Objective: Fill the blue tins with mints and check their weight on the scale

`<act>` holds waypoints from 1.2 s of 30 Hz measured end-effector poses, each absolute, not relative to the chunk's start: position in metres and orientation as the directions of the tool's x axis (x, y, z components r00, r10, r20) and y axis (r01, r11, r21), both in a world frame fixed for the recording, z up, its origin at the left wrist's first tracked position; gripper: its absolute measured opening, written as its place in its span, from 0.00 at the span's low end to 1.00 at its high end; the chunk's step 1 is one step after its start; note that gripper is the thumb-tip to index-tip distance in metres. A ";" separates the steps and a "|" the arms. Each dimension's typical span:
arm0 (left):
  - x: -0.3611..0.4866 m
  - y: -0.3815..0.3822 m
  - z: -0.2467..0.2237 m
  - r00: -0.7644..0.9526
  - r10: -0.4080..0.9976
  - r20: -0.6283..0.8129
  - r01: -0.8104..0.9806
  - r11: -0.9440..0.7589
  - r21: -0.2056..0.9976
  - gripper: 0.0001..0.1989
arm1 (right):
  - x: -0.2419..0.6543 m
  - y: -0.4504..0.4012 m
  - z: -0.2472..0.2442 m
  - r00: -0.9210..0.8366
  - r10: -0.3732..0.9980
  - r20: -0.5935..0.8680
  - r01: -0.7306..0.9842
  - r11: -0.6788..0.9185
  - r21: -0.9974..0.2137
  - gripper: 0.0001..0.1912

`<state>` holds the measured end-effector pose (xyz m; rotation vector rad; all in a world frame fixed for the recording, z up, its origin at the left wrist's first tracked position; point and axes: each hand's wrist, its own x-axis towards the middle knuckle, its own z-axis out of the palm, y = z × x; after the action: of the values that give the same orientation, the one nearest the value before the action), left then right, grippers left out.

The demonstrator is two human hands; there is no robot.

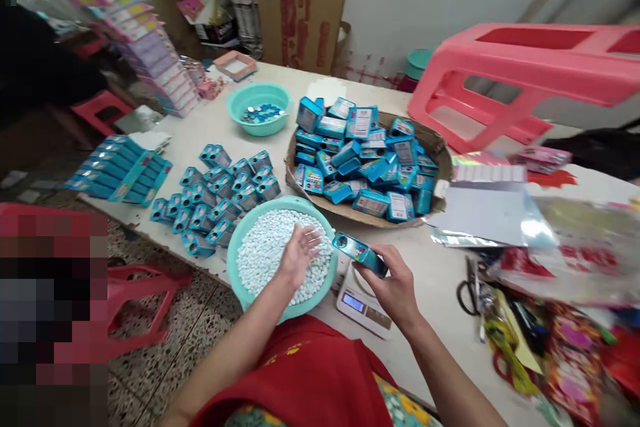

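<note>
My left hand (300, 255) reaches over a turquoise basin (234, 273) full of small white candy-like pellets (263, 247). Its fingers are stretched out and touch the pellets, or nearly so; I cannot tell whether any lie in the palm. In my right hand (395, 279) is a small blue box (359, 250), gripped near one end and tilted, with a dark round spot on the end facing the basin. Beneath that hand stands a white digital scale (365, 313) with a lit display, partly hidden. Similar boxes (220, 197) stand in rows left of the basin.
Behind the basin, a shallow cardboard tray (443, 190) is heaped with blue boxes. A smaller turquoise bowl (259, 127) holds blue and silvery pieces. Stacked blue packs (120, 170) lie far left; a pink stool (500, 73), scissors (470, 287) and plastic bags (570, 253) are on the right.
</note>
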<state>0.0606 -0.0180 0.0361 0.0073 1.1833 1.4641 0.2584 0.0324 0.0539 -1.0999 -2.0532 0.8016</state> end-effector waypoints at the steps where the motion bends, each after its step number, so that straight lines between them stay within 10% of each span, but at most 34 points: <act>1: 0.063 -0.012 0.041 -0.266 0.748 -0.609 -0.803 0.178 0.569 0.28 | 0.248 0.033 0.062 -0.496 0.828 0.262 0.470 0.509 -0.721 0.15; 11: 0.053 0.001 0.025 -0.302 0.650 -0.697 -0.926 -0.025 0.378 0.12 | 0.213 0.035 0.061 -0.649 0.755 0.093 0.586 0.574 -0.572 0.15; 21: 0.051 0.000 0.020 -0.240 0.645 -0.726 -0.900 0.134 0.416 0.08 | 0.238 0.033 0.056 -0.523 0.852 0.018 0.389 0.257 -0.885 0.16; 26: 0.034 -0.015 0.006 -0.515 0.718 -0.469 -0.324 0.343 0.881 0.13 | 0.292 0.023 0.021 -0.182 0.978 -0.106 0.349 -0.037 -0.937 0.20; 30: 0.018 -0.025 -0.011 -0.555 0.823 -0.123 0.277 0.322 0.905 0.14 | 0.331 0.018 -0.019 0.012 0.994 -0.107 0.467 -0.100 -0.878 0.20; 36: 0.006 -0.037 -0.018 -0.572 0.785 -0.237 0.209 0.418 0.884 0.17 | 0.349 0.017 -0.046 -0.017 0.989 -0.144 0.403 -0.125 -0.907 0.27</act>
<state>0.0062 -0.0368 -0.0179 0.8389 2.0209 1.1315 0.3486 0.0168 -0.0456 -1.5962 -1.4780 1.1237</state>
